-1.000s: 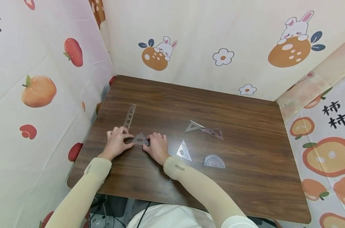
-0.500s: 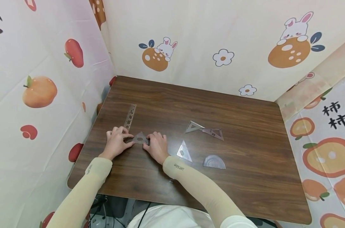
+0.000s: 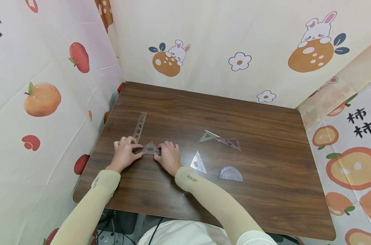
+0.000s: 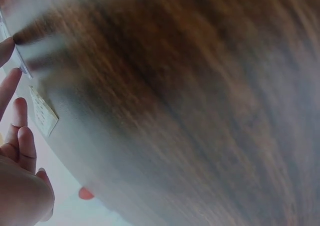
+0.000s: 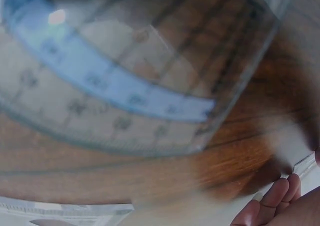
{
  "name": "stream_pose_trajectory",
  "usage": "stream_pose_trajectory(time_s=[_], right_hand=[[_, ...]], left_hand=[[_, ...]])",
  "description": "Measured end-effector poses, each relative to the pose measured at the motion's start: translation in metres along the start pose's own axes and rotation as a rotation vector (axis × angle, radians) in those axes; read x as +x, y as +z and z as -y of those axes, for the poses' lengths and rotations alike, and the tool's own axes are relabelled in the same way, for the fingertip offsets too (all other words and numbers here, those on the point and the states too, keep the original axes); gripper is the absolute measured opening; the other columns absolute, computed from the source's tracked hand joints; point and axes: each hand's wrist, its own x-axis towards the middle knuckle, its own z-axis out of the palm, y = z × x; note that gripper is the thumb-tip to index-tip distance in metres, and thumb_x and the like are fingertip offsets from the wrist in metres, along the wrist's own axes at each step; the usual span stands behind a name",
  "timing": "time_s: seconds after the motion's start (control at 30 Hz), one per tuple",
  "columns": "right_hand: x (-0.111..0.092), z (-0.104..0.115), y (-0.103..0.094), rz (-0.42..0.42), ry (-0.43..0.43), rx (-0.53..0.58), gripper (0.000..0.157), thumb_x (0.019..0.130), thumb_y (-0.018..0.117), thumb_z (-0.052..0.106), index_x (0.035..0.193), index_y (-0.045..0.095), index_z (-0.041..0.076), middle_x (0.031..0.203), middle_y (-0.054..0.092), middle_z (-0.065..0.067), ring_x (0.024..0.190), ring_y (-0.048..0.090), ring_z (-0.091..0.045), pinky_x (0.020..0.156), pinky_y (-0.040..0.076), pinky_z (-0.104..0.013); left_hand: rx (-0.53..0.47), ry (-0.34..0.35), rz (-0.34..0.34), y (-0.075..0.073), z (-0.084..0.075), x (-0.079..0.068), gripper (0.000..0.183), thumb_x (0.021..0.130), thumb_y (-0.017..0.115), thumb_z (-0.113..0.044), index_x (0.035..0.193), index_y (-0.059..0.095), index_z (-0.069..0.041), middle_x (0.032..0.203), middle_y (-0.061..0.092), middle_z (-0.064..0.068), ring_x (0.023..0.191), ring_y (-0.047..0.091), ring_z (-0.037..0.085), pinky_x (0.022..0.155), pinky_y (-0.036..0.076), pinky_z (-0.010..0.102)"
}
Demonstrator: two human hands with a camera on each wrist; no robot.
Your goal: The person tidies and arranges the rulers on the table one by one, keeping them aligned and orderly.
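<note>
A clear, grey triangular set square (image 3: pixel 153 146) with a round hole lies between the two hands at the left of the table in the head view. My left hand (image 3: pixel 124 152) pinches its left corner with thumb and index finger. On the opposite corner, the thumb and fingers of my right hand (image 3: pixel 168 156) pinch it. Beyond the left fingertips a clear stencil ruler (image 3: pixel 139 126) points away toward the back. In the left wrist view, part of that ruler (image 4: pixel 44 113) shows past the left hand (image 4: pixel 20 151). The right hand (image 5: pixel 272 201) sits at the lower right corner of its wrist view.
Right of the right hand lie another clear set square (image 3: pixel 200 167) and a protractor (image 3: pixel 230 174). Farther back, a pale set square (image 3: pixel 214 137) meets a purplish one (image 3: pixel 224 140) at their tips. The wooden table (image 3: pixel 265 204) borders patterned curtains (image 3: pixel 209 34) behind and at the sides.
</note>
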Motion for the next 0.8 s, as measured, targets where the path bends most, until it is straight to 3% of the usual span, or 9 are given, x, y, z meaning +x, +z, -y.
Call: stream_pose_trajectory(time_s=[0.5,0.8], right_hand=[[0.000,-0.002,-0.002,0.009,-0.003,0.002,0.034,0.089,0.075,0.047,0.111,0.077,0.022,0.105,0.073,0.008,0.099,0.064,-0.013,0.087,0.044,-0.033],[0.005,-0.010,-0.014,-0.057,-0.031,0.048,0.030,0.086,0.078,0.043,0.106,0.077,0.021,0.097,0.070,0.007,0.092,0.062,-0.014,0.080,0.042,-0.030]], left_hand=[[0.016,0.008,0.003,-0.002,-0.001,0.000,0.027,0.083,0.087,-0.028,0.106,0.083,-0.014,0.116,0.059,0.009,0.106,0.045,0.032,0.087,0.023,0.053],[0.000,0.037,-0.028,-0.008,-0.008,0.003,0.031,0.080,0.090,-0.028,0.106,0.082,-0.012,0.112,0.060,0.008,0.103,0.045,0.031,0.085,0.023,0.052]])
